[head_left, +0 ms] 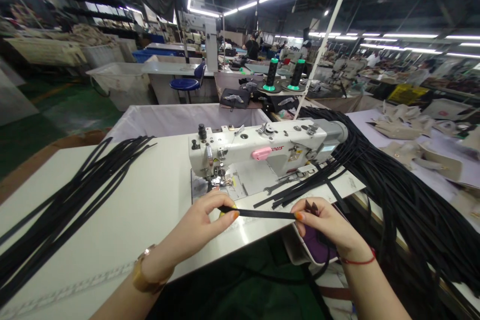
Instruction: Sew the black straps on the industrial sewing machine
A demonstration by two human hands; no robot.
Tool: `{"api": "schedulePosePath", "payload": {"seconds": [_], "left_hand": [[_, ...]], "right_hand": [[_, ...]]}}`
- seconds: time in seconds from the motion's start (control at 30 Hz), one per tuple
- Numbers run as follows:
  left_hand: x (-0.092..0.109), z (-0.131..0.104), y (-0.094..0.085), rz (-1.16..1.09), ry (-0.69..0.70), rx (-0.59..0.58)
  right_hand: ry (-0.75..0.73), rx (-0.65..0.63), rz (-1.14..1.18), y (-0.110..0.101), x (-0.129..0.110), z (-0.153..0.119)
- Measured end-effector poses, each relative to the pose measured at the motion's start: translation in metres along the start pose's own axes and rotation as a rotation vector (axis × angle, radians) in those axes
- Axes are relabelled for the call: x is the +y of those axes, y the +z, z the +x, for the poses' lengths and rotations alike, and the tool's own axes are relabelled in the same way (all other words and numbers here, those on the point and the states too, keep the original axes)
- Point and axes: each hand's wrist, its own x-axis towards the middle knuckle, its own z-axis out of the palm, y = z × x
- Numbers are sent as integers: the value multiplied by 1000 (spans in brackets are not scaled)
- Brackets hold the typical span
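Note:
A narrow black strap (264, 214) is stretched level between my two hands, just in front of the white sewing machine (240, 145). My left hand (212, 217) pinches one end between thumb and fingers, close below the needle area. At the other end my right hand (318, 220) grips the strap the same way. Small dark pointed pieces, perhaps scissor tips or strap ends, stick up by the right fingers; I cannot make out which. More black strap hangs below the right hand toward the floor.
Black straps (78, 195) lie across the table's left side, and a large heap of straps (405, 195) spills down on the right. A wrench (277, 186) rests by the machine. Two thread cones (270, 75) stand behind it, near a white bin (123, 82) and a blue stool (185, 84).

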Motion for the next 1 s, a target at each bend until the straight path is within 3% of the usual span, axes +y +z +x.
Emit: {"api": "schedulePosePath", "payload": {"seconds": [0.13, 0.47, 0.8, 1.0], "left_hand": [[6, -5, -5, -46, -18, 0], [-10, -11, -14, -84, -48, -13], [-62, -14, -21, -161, -181, -21], [-71, -11, -21, -202, -184, -32]], "right_hand": [[-25, -46, 82, 12, -10, 2], [-103, -108, 92, 20, -19, -2], [-82, -56, 107, 13, -15, -12], [-36, -12, 116, 4, 0, -17]]}}
